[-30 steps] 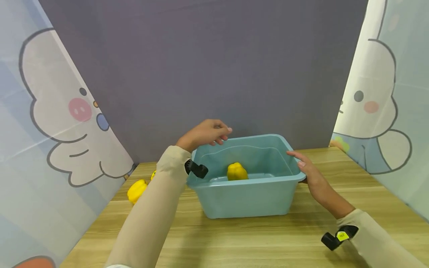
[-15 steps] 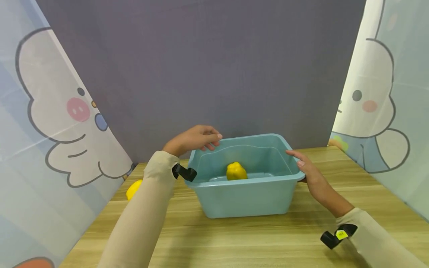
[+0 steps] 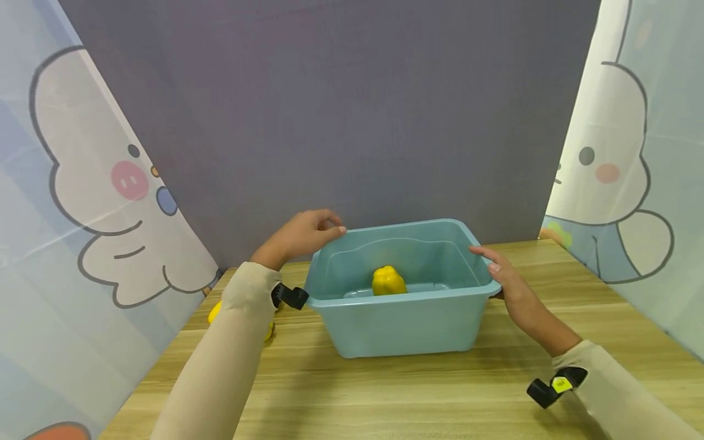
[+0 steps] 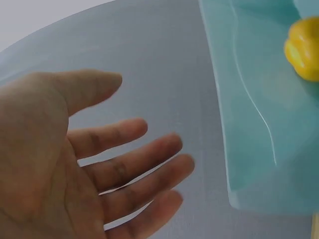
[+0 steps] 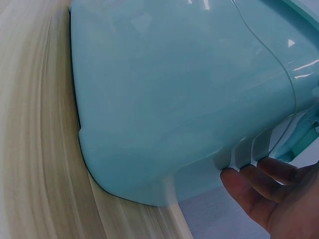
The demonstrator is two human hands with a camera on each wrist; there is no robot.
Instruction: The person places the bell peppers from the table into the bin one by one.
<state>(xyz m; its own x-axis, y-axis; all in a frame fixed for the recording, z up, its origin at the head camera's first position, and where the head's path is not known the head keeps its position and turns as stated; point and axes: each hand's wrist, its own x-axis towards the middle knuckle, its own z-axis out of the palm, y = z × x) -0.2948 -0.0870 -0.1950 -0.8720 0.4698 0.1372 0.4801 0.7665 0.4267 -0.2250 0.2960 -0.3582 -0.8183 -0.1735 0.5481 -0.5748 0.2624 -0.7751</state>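
Observation:
A light blue plastic basin (image 3: 407, 328) stands on the table with one yellow bell pepper (image 3: 388, 281) lying inside it. My left hand (image 3: 304, 235) is raised by the basin's far left corner, holding nothing. In the left wrist view its loosely spread fingers (image 4: 144, 186) are apart from the basin wall. At the basin's right end, my right hand (image 3: 517, 296) grips the rim, thumb above and other fingers beneath. The right wrist view shows those fingertips (image 5: 234, 181) against the outer wall below the rim.
More yellow objects, partly hidden behind my left forearm, lie on the wooden table (image 3: 412, 397); one yellow piece (image 3: 215, 312) shows left of the sleeve. A grey backdrop (image 3: 352, 110) rises behind the basin, with printed curtains (image 3: 621, 153) at both sides.
My left hand has moved left, from above the basin's left end to beside its far left corner. The right hand, basin and the pepper inside have stayed put.

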